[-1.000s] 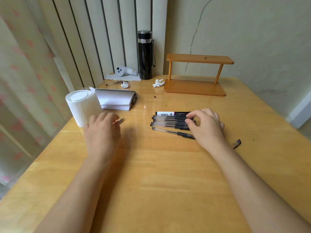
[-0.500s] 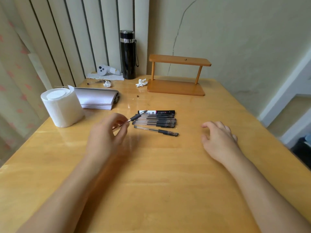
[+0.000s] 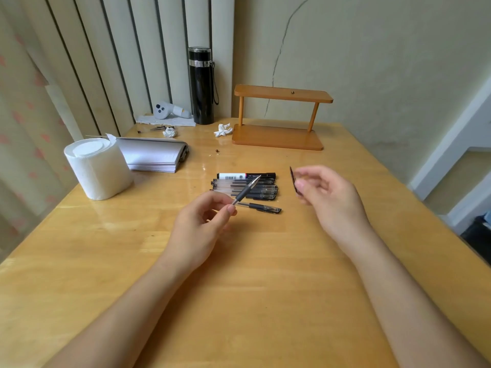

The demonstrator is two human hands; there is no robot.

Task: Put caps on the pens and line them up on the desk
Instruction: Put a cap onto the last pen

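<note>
While left hand (image 3: 202, 224) grips pen (image 3: 245, 191) — right hand (image 3: 329, 197) pinches cap (image 3: 293, 179)

We see bare desk (image 3: 239, 301) across the whole near half. Farther back, the row of capped pens (image 3: 245, 185) blocks the centre, with one pen (image 3: 261, 207) lying just before it. The paper roll (image 3: 98, 168) and notebook (image 3: 154, 158) obstruct the left; the wooden stand (image 3: 279, 136) and flask (image 3: 201, 86) obstruct the rear.
</note>
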